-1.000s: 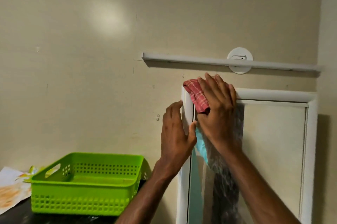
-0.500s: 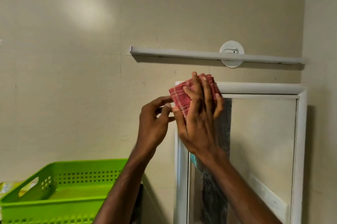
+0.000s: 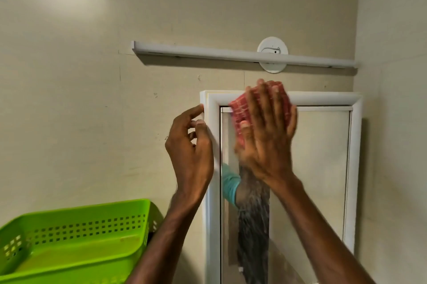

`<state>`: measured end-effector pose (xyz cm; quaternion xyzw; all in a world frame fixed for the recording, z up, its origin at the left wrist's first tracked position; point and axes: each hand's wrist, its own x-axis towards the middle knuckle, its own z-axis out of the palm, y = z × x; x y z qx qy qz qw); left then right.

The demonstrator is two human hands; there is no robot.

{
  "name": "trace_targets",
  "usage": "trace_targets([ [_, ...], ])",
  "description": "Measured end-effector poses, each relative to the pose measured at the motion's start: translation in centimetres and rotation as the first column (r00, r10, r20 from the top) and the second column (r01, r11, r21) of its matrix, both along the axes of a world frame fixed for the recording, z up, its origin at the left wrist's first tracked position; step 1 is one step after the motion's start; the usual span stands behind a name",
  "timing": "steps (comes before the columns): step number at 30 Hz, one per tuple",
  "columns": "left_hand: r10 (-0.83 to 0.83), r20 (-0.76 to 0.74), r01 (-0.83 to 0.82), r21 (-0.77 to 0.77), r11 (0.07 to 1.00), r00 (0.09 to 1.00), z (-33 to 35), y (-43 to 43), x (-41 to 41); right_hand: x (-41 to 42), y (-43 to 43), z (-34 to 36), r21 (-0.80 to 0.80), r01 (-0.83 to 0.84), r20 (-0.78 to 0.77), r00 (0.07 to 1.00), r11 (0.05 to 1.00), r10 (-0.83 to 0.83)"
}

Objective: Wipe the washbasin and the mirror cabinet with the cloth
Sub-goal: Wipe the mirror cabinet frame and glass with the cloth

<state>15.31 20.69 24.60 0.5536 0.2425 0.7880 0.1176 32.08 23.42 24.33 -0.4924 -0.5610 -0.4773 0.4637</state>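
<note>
Right hand (image 3: 265, 131): fingers spread flat, palm pressing the red checked cloth (image 3: 240, 117) against the upper left of the mirror; motion-blurred.
Left hand (image 3: 190, 145): loosely curled, holding nothing, fingertips (image 3: 201, 108) touching the outer left edge of the frame near its top corner.
Cloth: folded pad, mostly hidden under the right hand, lying across the top rail and the glass just below it.
Mirror cabinet (image 3: 354, 145): white frame on the beige wall; the right forearm covers the lower middle of the glass, where a teal sleeve (image 3: 230, 185) is reflected.
Above: a white light bar (image 3: 208, 52) on a round mount (image 3: 273, 54).
Lower left: a green perforated basket (image 3: 76, 237), well apart from both hands.
Change: half a second ago the cloth sat at the top left corner; it is now further right, and the left hand has gone to the frame's edge.
Washbasin: out of view.
</note>
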Motion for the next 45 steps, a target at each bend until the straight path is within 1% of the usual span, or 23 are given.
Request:
trace_targets([
  [5,0.090,-0.080,-0.085,0.067,0.994,0.993,-0.3,-0.3,-0.1,6.7,-0.3,0.4,0.030,0.083,-0.226,0.971,0.996,-0.074],
  [7,0.107,-0.091,-0.101,0.069,0.992,0.990,-0.4,-0.4,-0.2,7.1,0.0,0.4,0.036,0.082,-0.277,0.958,0.996,-0.069],
  [9,0.120,-0.102,-0.113,0.076,0.991,0.988,-0.4,-0.3,-0.2,5.5,0.1,0.4,0.046,0.042,-0.309,0.951,0.998,-0.026],
  [11,0.113,-0.106,-0.103,0.094,0.990,0.988,-0.6,-0.2,-0.3,2.7,0.0,0.3,0.052,-0.001,-0.275,0.961,0.999,0.016],
  [14,0.091,-0.105,-0.079,0.110,0.991,0.990,-0.7,0.0,-0.5,-2.7,-0.3,0.0,0.024,-0.047,-0.123,0.991,0.999,0.049],
  [17,0.088,-0.089,-0.079,0.099,0.992,0.992,-0.5,0.0,-0.6,-6.8,-0.5,-0.4,-0.028,-0.099,-0.005,0.995,0.995,0.098],
  [20,0.101,-0.081,-0.091,0.117,0.989,0.992,-0.6,-0.1,-0.3,-6.9,-0.7,-0.5,-0.071,-0.131,0.046,0.990,0.989,0.134],
  [23,0.145,-0.096,-0.132,0.129,0.983,0.985,-1.0,0.1,0.3,-4.7,-0.8,-0.3,-0.093,-0.114,0.097,0.988,0.989,0.123],
  [26,0.264,-0.142,-0.251,0.099,0.963,0.954,-1.6,0.3,1.4,-1.5,-0.7,-0.3,-0.087,-0.079,0.070,0.994,0.993,0.085],
  [28,0.350,-0.202,-0.336,0.100,0.936,0.915,-2.1,0.2,2.4,1.1,-0.5,-0.3,-0.059,-0.040,0.035,0.998,0.997,0.043],
  [30,0.403,-0.252,-0.389,0.107,0.915,0.880,-2.4,0.1,3.5,3.9,-0.4,-0.3,-0.023,-0.010,-0.005,1.000,1.000,0.010],
  [33,0.406,-0.263,-0.392,0.104,0.914,0.875,-2.8,0.3,4.5,8.4,-0.3,-0.4,-0.033,0.025,-0.132,0.991,0.999,-0.029],
  [37,0.377,-0.249,-0.360,0.112,0.926,0.892,-2.9,0.7,4.3,12.7,-0.4,-0.9,-0.028,0.047,-0.321,0.946,0.999,-0.053],
  [39,0.366,-0.249,-0.350,0.107,0.931,0.897,-3.0,0.7,4.0,12.1,-0.3,-1.0,-0.017,0.037,-0.386,0.922,0.999,-0.041],
  [41,0.346,-0.255,-0.331,0.100,0.938,0.903,-3.0,0.6,3.7,9.9,-0.1,-1.0,-0.002,0.009,-0.412,0.911,1.000,-0.009],
  [43,0.327,-0.267,-0.311,0.101,0.945,0.907,-2.9,0.5,3.3,6.8,-0.1,-1.4,-0.001,-0.021,-0.375,0.927,1.000,0.019],
  [45,0.312,-0.279,-0.296,0.102,0.950,0.908,-2.8,0.5,2.8,3.0,-0.3,-1.8,-0.014,-0.057,-0.258,0.965,0.998,0.051],
])
